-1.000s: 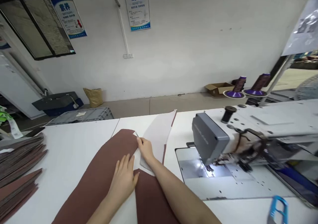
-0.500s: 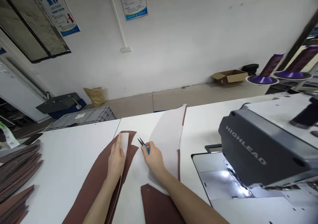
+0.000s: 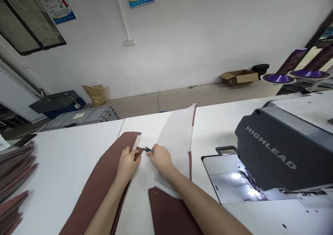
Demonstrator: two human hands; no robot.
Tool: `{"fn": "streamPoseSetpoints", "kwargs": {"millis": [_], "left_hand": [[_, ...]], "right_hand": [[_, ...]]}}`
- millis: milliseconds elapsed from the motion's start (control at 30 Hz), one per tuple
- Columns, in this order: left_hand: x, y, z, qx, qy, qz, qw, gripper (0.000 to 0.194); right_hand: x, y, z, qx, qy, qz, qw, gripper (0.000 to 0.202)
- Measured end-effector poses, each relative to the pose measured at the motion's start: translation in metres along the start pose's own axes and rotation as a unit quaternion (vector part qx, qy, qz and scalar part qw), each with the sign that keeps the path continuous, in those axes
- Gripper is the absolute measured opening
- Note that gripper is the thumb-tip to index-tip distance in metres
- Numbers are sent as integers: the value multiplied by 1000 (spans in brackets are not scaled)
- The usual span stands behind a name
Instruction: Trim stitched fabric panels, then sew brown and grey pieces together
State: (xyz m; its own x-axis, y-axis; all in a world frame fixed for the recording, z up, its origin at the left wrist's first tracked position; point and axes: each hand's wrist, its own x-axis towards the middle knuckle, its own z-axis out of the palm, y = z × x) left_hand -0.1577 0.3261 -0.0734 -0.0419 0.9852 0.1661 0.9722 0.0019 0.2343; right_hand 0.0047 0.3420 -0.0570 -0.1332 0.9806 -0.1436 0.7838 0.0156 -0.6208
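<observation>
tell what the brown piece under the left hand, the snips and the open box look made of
Brown piece: perhaps leather or coated fabric, a thin, matte, even sheet. Snips: probably metal at the slim, dark, pointed end. Open box: apparently cardboard, matte, tan, stiff-sided.

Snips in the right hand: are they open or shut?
Slightly open, it appears: the snips in the right hand show two dark blades parted at the tips.
</observation>
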Motion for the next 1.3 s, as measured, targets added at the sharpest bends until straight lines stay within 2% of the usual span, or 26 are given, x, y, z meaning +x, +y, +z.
{"fn": "streamPoseSetpoints", "kwargs": {"millis": [167, 433, 633, 767, 933, 1100, 1300], "left_hand": [[0, -1, 5, -25, 7, 6, 1000, 28], [-1, 4, 1, -62, 14, -8, 998, 28], [1, 5, -5, -130, 18, -52, 990, 27], [6, -5, -13, -217, 12, -121, 968, 23], [9, -16, -18, -347, -34, -204, 915, 35], [6, -11, -19, -410, -71, -231, 879, 40], [6, -6, -21, -421, -74, -233, 874, 41]], "right_hand": [[5, -1, -3, -12, -14, 3, 1000, 27], [5, -2, 2, -21, -7, -17, 1000, 23], [4, 2, 1, 27, 4, -6, 1000, 19], [3, 3, 3, 69, 17, 7, 997, 24], [-2, 0, 13, 130, 19, -45, 990, 23], [-7, -4, 21, 144, 33, -77, 986, 22], [-4, -3, 22, 162, 37, -86, 982, 17]]}}
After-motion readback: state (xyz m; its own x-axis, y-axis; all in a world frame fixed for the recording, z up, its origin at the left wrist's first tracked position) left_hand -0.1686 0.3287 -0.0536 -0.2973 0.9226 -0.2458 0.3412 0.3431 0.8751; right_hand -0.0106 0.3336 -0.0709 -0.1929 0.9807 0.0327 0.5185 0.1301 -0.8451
